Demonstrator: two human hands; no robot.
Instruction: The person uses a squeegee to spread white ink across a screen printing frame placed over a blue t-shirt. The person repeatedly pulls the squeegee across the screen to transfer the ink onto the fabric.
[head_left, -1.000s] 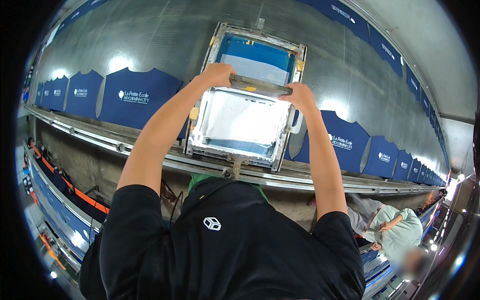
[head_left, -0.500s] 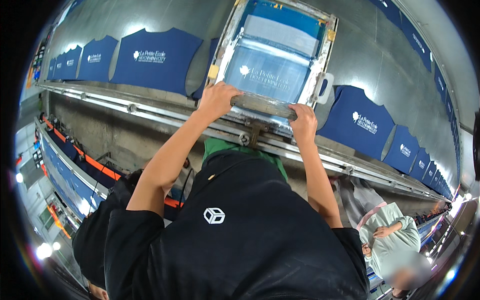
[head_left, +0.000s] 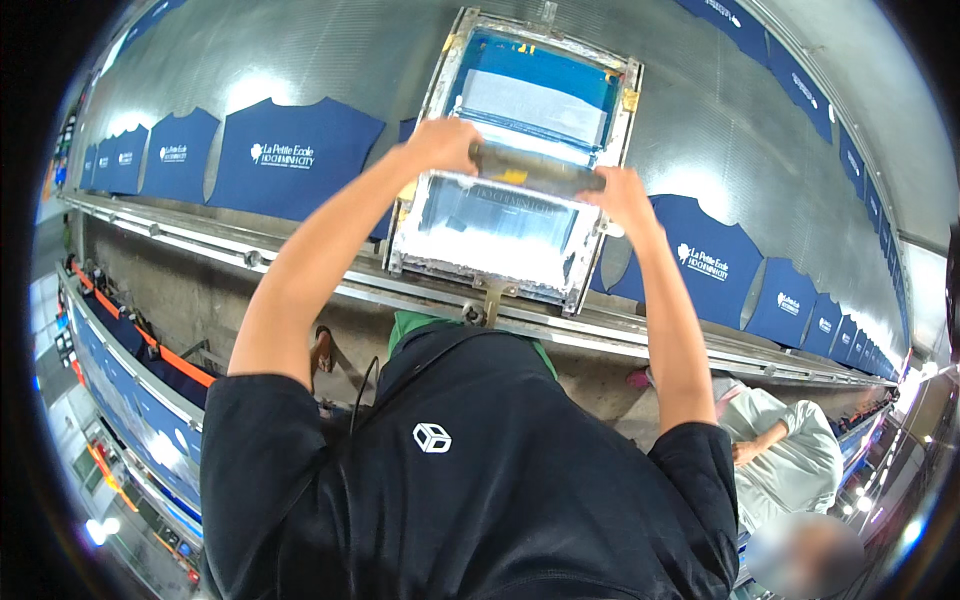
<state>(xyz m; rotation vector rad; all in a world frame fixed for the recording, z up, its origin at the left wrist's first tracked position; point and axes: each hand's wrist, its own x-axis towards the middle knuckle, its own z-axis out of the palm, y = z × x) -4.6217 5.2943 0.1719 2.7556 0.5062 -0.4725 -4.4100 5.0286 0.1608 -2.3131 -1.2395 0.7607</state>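
Note:
A squeegee [head_left: 535, 170] with a worn grey handle lies crosswise over the middle of a screen printing frame [head_left: 612, 150]. My left hand [head_left: 445, 146] grips its left end, and my right hand [head_left: 625, 197] is closed around the right end. Blue mesh [head_left: 590, 75] shows beyond the squeegee. A pale ink band [head_left: 535, 103] crosses that far part. On the near side, glossy mesh [head_left: 490, 235] reflects the light. The squeegee's blade is hidden under its handle. Beneath the frame runs a long grey printing table [head_left: 700, 110].
Navy shirt panels with white prints lie along the table, one at left [head_left: 295, 165] and another at right [head_left: 705, 250]. A metal rail [head_left: 340, 290] follows the near edge. Behind me at right, a person in a pale top [head_left: 785, 450] stands near. Another table [head_left: 130, 370] is at left.
Both hands have pushed the squeegee away from me, from the frame's near end to its middle. The view has shifted slightly, and the handle now looks tilted differently.

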